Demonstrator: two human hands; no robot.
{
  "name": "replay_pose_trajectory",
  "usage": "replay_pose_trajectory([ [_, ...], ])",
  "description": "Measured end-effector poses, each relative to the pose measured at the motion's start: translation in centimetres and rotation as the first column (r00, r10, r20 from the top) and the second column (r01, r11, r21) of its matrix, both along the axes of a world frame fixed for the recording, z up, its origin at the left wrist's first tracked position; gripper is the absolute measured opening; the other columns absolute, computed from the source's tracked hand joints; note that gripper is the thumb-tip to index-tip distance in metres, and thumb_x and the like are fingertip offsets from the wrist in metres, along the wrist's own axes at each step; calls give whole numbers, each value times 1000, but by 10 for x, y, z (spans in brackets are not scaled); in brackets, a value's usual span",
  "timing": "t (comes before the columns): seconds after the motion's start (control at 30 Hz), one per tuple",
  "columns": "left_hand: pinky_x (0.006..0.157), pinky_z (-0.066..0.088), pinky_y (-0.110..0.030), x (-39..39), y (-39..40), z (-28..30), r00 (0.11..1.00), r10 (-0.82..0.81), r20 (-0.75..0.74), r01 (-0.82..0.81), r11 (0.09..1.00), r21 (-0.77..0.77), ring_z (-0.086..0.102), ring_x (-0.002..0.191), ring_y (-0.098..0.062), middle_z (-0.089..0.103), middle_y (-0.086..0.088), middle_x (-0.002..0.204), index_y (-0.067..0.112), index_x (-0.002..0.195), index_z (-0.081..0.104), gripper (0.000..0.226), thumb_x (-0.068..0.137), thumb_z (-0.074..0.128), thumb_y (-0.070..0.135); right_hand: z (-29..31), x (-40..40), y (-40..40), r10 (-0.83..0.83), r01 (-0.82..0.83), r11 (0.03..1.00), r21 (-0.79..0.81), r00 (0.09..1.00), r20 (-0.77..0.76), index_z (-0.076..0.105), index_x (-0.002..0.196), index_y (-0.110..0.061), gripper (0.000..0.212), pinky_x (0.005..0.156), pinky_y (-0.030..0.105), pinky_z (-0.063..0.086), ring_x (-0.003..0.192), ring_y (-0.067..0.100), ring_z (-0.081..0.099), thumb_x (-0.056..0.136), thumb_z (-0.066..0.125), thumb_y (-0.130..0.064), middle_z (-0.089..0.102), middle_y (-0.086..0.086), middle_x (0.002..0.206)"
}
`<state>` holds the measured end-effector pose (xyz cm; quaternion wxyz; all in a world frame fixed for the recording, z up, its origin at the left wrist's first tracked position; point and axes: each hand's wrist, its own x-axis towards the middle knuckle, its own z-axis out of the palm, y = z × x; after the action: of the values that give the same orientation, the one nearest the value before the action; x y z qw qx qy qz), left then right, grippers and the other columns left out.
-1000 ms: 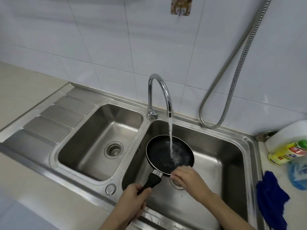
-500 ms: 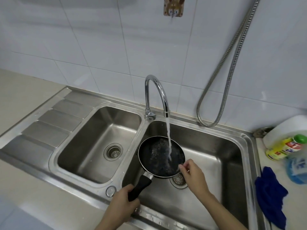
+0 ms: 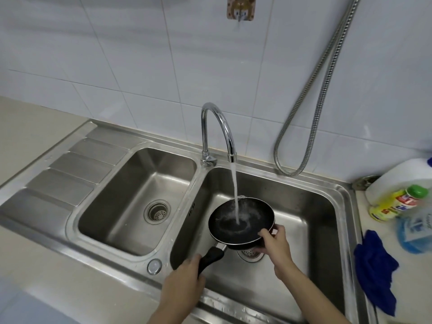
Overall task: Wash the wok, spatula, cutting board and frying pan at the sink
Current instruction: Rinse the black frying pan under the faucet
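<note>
A small black frying pan (image 3: 233, 224) hangs over the right basin of the steel sink (image 3: 304, 197), under the running tap (image 3: 216, 129). Water lands in its middle. My left hand (image 3: 184, 279) grips the pan's black handle (image 3: 210, 257) near the sink's front edge. My right hand (image 3: 273, 239) holds the pan's right rim, thumb on the inside and fingers curled under the outside. The wok, spatula and cutting board are not in view.
The left basin (image 3: 140, 197) with its drain and the ribbed drainboard (image 3: 67, 174) lie to the left. A metal hose (image 3: 311, 113) loops down the tiled wall. On the right counter stand a yellow detergent bottle (image 3: 395, 203), a white bottle (image 3: 402, 176) and a blue cloth (image 3: 376, 270).
The pan has shifted a little right and lower under the stream. My right hand has moved round the rim from the near edge to the right side.
</note>
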<state>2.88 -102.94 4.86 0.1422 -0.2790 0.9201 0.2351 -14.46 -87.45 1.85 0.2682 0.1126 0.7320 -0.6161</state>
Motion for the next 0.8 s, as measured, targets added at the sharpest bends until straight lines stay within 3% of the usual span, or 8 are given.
replay_pose_trajectory([
  [0.07,72,43,-34,-3,10,0,999,-38,-3,38,993,-109,60,102,-22,55,3,111,24,115,41,23,95,40,35,3,-4,-5,4,0,999,52,998,-65,42,125,-16,44,82,45,57,89,21,64,87,63,-24,61,3,100],
  [0.13,75,46,-35,-5,10,-1,999,-44,-25,42,996,-77,63,97,-22,58,2,104,22,109,44,23,97,39,41,6,-9,-12,36,-25,997,69,986,-163,44,131,-19,55,89,43,55,96,17,63,84,66,-40,61,5,109],
  [0.27,49,43,-18,2,3,1,982,140,-126,-81,919,386,59,49,-5,57,1,59,20,79,49,20,96,50,32,9,-15,-36,251,-193,965,178,876,-412,35,145,-26,65,110,30,33,122,10,41,89,59,-46,35,-1,133],
  [0.43,32,32,-22,5,3,12,932,351,-90,-175,654,736,46,33,-17,53,-2,50,9,75,50,28,99,47,25,-4,-31,-59,386,-282,915,289,823,-416,21,151,-28,64,119,40,15,145,14,14,95,34,-57,15,-7,158],
  [0.5,30,28,-18,7,-1,12,911,410,-38,-208,539,816,40,29,-16,50,-3,48,6,77,50,29,100,45,23,-19,-37,-57,390,-269,892,364,864,-317,27,149,-26,63,117,43,20,142,20,26,95,31,-59,27,0,155],
  [0.6,32,24,-16,10,-10,7,886,462,40,-270,443,855,35,28,-16,48,-8,47,5,75,53,33,99,45,26,-37,-33,-49,243,-236,961,146,970,-30,56,123,-18,65,102,41,45,111,20,60,87,39,-69,65,4,121],
  [0.67,36,25,-18,8,-17,1,872,478,101,-323,409,854,36,33,-16,48,-9,47,8,70,56,40,99,45,33,-46,-30,-42,198,-204,976,76,977,78,62,115,-17,69,99,42,49,103,19,64,82,42,-74,69,2,111],
  [0.8,50,36,-28,0,-22,-4,884,454,109,-343,474,811,48,48,-21,54,-11,54,10,71,62,39,96,49,37,-46,-43,-35,246,-190,930,313,958,-147,66,109,-12,25,93,35,49,102,23,63,96,51,-28,69,5,106],
])
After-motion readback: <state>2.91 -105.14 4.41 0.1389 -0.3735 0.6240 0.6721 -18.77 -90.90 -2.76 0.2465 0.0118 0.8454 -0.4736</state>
